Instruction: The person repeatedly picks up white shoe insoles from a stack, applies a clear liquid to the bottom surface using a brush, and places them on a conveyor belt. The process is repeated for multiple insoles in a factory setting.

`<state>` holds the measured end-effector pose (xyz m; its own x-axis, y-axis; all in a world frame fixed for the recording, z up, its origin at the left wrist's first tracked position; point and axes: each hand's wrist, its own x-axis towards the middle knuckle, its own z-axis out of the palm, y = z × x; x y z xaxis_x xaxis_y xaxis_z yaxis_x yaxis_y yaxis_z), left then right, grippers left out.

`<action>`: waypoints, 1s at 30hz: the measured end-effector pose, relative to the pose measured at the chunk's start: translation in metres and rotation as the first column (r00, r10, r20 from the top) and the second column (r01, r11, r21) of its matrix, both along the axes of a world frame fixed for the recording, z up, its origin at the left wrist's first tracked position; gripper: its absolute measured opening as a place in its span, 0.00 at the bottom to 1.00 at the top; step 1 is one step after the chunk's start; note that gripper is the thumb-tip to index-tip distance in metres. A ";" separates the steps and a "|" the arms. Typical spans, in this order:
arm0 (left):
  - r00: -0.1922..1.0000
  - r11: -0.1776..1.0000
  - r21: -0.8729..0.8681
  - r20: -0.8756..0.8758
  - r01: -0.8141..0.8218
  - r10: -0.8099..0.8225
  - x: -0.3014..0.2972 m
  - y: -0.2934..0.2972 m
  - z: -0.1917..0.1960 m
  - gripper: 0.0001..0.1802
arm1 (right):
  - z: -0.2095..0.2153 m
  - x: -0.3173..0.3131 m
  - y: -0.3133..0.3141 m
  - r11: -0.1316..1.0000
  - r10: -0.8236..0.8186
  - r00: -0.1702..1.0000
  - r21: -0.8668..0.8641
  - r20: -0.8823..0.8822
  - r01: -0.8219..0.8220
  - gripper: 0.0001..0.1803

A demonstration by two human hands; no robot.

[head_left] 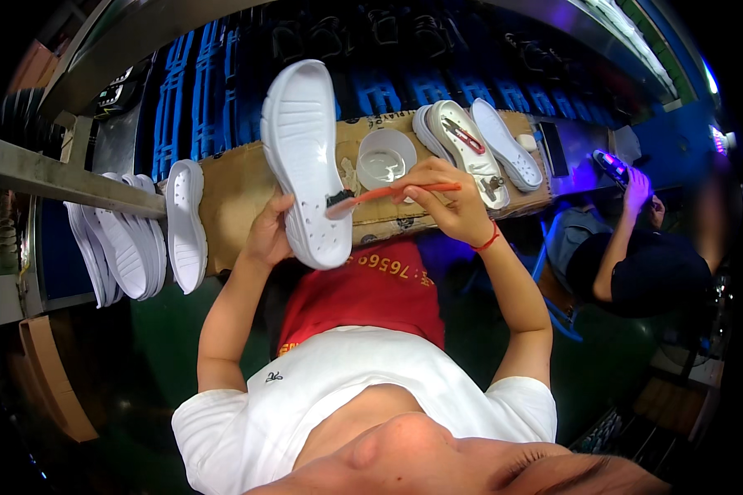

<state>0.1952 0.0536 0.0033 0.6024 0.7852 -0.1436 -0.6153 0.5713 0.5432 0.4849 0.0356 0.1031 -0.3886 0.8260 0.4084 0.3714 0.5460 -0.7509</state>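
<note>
My left hand (268, 235) grips a white shoe sole (299, 140) by its lower left edge, holding it tilted above the cardboard-covered bench. In my right hand (446, 198) is a brush (378, 194) with an orange handle, pinched between thumb and fingers. Its dark-banded bristle end touches the inner face of the sole, on the lower part with small holes. Just behind the brush stands a clear plastic cup (403, 147) holding some clear or whitish contents. A crumpled translucent scrap (347, 175) lies between the sole and the cup.
Several white soles (128, 235) lean at the left, with a single sole (186, 227) beside them. More soles (504, 144) lie at the right; a red-handled tool (464, 136) rests in one. Cardboard (231, 198) covers the bench. A seated co-worker (648, 268) handles a shoe (609, 167).
</note>
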 end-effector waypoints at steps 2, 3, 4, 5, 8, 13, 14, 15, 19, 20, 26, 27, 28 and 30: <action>0.989 0.997 -0.073 0.150 0.006 0.005 -0.006 0.007 0.005 0.36 | 0.007 0.004 0.000 0.994 0.031 0.993 0.096 0.115 -0.042 0.08; 0.997 0.999 0.016 0.064 -0.048 0.047 -0.011 0.005 0.008 0.37 | 0.008 0.008 0.000 0.997 0.011 0.992 0.079 0.125 -0.021 0.08; 0.995 0.990 0.110 -0.016 -0.092 0.094 -0.016 0.004 0.010 0.39 | 0.011 0.011 -0.001 0.998 -0.010 0.990 0.063 0.137 0.002 0.08; 0.985 0.970 0.206 -0.090 -0.126 0.147 -0.016 0.002 0.022 0.41 | 0.011 0.014 -0.001 0.999 -0.033 0.988 0.047 0.151 0.026 0.08; 0.885 0.784 0.589 -0.238 -0.195 0.399 -0.010 -0.003 0.030 0.44 | 0.006 0.013 -0.003 0.983 -0.122 0.992 -0.133 0.032 0.125 0.09; 0.636 0.304 0.951 -0.270 0.059 0.723 -0.002 -0.003 0.043 0.47 | -0.008 -0.010 -0.012 0.862 -0.239 0.911 -0.506 -0.337 0.040 0.13; 0.711 0.357 0.934 -0.250 -0.002 0.657 -0.004 0.001 0.039 0.48 | -0.004 -0.022 -0.015 0.862 -0.226 0.893 -0.507 -0.389 -0.003 0.13; 0.712 0.435 0.900 -0.296 -0.014 0.637 -0.004 0.000 0.036 0.48 | -0.002 -0.035 -0.016 0.861 -0.214 0.873 -0.507 -0.439 -0.044 0.13; 0.812 0.720 0.684 -0.353 -0.116 0.465 0.008 -0.008 0.033 0.45 | 0.010 -0.077 -0.009 0.951 -0.080 0.871 -0.300 -0.484 -0.080 0.12; 0.815 0.757 0.641 -0.367 -0.127 0.448 0.008 -0.010 0.025 0.46 | 0.020 -0.084 0.002 0.986 -0.008 0.908 -0.156 -0.419 -0.063 0.12; 0.816 0.759 0.615 -0.315 -0.213 0.484 0.003 -0.016 0.011 0.44 | 0.011 -0.055 0.066 0.989 0.145 0.981 0.046 -0.130 -0.140 0.10; 0.808 0.777 0.592 -0.340 -0.212 0.480 0.001 -0.017 0.011 0.43 | 0.008 -0.038 0.070 0.989 0.146 0.985 0.010 -0.094 -0.146 0.10; 0.798 0.795 0.568 -0.367 -0.215 0.478 -0.002 -0.018 0.010 0.43 | 0.001 -0.021 0.070 0.997 0.081 0.996 -0.002 -0.025 -0.081 0.10; 0.784 0.809 0.542 -0.391 -0.227 0.482 -0.004 -0.019 0.013 0.42 | -0.002 0.008 0.066 1.000 -0.025 0.996 0.019 0.085 0.023 0.10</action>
<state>0.1912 0.0342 0.0160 0.2110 0.9739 0.0831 -0.2988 -0.0167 0.9542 0.4925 0.1016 0.1014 -0.4028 0.8282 0.3896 0.4463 0.5494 -0.7064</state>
